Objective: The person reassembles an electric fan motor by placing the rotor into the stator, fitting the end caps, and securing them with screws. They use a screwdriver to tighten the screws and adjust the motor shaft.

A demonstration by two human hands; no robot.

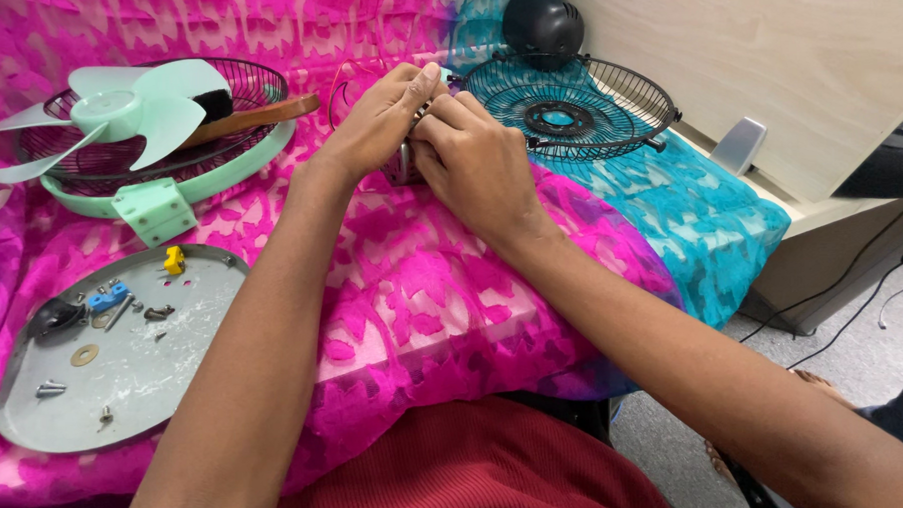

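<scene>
Gripping a small silver metal part [402, 164] between both hands, we are working at the centre of the pink cloth [413, 305], at about 12 o'clock from our lap. Our left hand [382, 121] is clenching over the part from the 10 o'clock side, fingers curled down on its top. Our right hand [473, 158] is pinching it from the 3 o'clock side, fingertips pressing against the left thumb. The part is mostly hidden between the palms, so we cannot tell its full shape; thin red wires [340, 83] are looping up from it at 11 o'clock.

At 2 o'clock from the hands, a black wire fan guard [606, 98] is lying flat on the turquoise cloth [700, 215], with a black rounded motor housing [542, 22] just behind it at 12 o'clock. At 9 o'clock, a second grille with a mint green rim [214, 172] is lying flat, and the mint green fan blade [116, 110] is resting on top of it, with a wooden-handled brush [247, 116] across it. At 8 o'clock, a round grey metal tray [176, 384] is holding loose screws, a washer [85, 354], a blue clip [108, 296] and a yellow piece [175, 260]. A wooden panel [765, 53] is leaning at 2 o'clock, cables [853, 300] trailing on the floor below.
</scene>
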